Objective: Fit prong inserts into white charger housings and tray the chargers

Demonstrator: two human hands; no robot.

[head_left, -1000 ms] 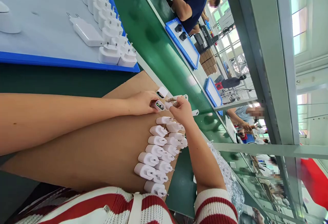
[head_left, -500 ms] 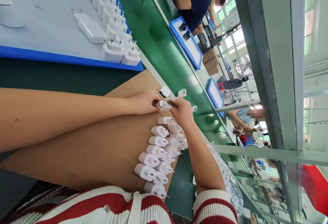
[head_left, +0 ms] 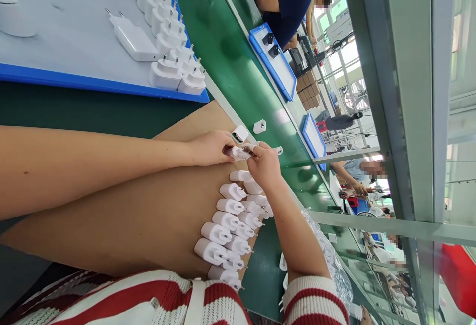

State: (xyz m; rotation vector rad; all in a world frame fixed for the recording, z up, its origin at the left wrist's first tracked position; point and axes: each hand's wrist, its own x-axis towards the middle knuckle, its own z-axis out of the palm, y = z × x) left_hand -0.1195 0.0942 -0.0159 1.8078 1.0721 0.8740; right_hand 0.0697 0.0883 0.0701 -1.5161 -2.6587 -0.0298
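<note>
My left hand (head_left: 213, 147) is closed around a white charger plug (head_left: 236, 152), just above the cardboard sheet (head_left: 148, 216). My right hand (head_left: 265, 164) meets it from the other side, its fingers pinched at the plug's far end. A small brownish, shiny piece shows by the right fingertips; its kind I cannot make out. Just beyond the hands, a white charger housing (head_left: 240, 134) shows a dark opening. Below the right hand, several white chargers (head_left: 216, 233) lie in slanted rows on the cardboard, their pins pointing right.
A blue-rimmed tray (head_left: 92, 83) at upper left holds several upright chargers and one lying flat (head_left: 134, 40). Loose white pieces (head_left: 259, 127) lie on the green belt (head_left: 226, 47). Bubble wrap (head_left: 327, 250) lies right of my forearm. Co-workers sit across the line, by further blue trays (head_left: 273, 62).
The loose white pieces on the green belt have shifted up and left in the picture. Both hands stay nearly in place on the charger plug, with the brownish piece less visible. The view shifts slightly.
</note>
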